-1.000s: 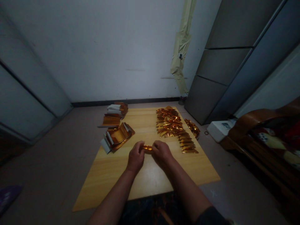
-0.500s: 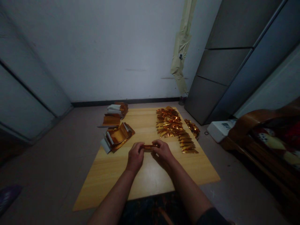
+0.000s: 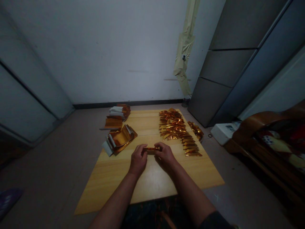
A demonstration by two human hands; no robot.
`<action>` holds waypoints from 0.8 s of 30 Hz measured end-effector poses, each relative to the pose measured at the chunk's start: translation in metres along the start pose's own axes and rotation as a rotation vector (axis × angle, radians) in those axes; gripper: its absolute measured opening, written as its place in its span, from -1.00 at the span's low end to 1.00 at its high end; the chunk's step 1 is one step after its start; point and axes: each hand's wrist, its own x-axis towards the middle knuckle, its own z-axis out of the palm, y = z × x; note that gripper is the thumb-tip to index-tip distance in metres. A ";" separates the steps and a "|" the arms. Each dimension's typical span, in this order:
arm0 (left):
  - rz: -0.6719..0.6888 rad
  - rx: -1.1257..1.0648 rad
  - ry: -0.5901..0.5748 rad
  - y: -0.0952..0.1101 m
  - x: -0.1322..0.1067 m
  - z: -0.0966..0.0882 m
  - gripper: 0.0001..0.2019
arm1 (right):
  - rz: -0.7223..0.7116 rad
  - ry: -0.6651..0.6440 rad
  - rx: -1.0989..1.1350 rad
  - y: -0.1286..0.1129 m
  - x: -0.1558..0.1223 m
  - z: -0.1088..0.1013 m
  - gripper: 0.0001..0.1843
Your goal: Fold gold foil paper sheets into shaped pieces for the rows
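Both hands close in a narrow grip on a single gold foil strip (image 3: 152,149), held level over the table (image 3: 152,187), with the left hand (image 3: 138,160) at one end and the right hand (image 3: 165,156) at the other. The fingers of each hand curl over the strip, so the thumbs and the exact pinch are hidden from this view. Only a short length of foil shows between the hands, and it looks straight, though any fine creases are too small to tell. Both wrists sit at about the same height, with the forearms angled in toward each other from the near table edge.

Just beyond the left hand and off to its side lies a foil stack (image 3: 120,140) with white edges, and a second stack (image 3: 116,116) sits farther out behind it. Beyond the right hand, a long band of folded foil pieces (image 3: 175,128) runs across the table, its nearest pieces ending just past that hand. A small foil heap (image 3: 195,131) lies farther out, right of the band, at the table's edge. Whether the strip touches the table cannot be told.
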 end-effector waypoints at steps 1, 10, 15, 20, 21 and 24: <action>0.000 -0.002 0.004 0.000 0.000 0.000 -0.72 | 0.012 0.000 0.029 0.001 0.000 0.000 -0.67; -0.121 -0.056 -0.013 0.000 -0.001 -0.001 -0.76 | 0.191 0.031 0.336 -0.003 -0.001 0.002 -0.60; -0.130 -0.095 -0.008 0.002 -0.001 -0.002 -0.75 | 0.211 0.030 0.377 -0.005 -0.001 0.001 -0.54; -0.100 -0.073 -0.004 -0.001 0.000 0.000 -0.72 | 0.154 0.018 0.360 0.010 0.004 0.001 -0.52; -0.096 -0.069 -0.006 -0.001 0.000 0.000 -0.71 | 0.132 0.016 0.333 0.014 0.005 0.001 -0.52; -0.078 -0.061 -0.020 -0.002 0.000 0.002 -0.71 | 0.075 -0.003 0.232 0.022 0.008 0.002 -0.47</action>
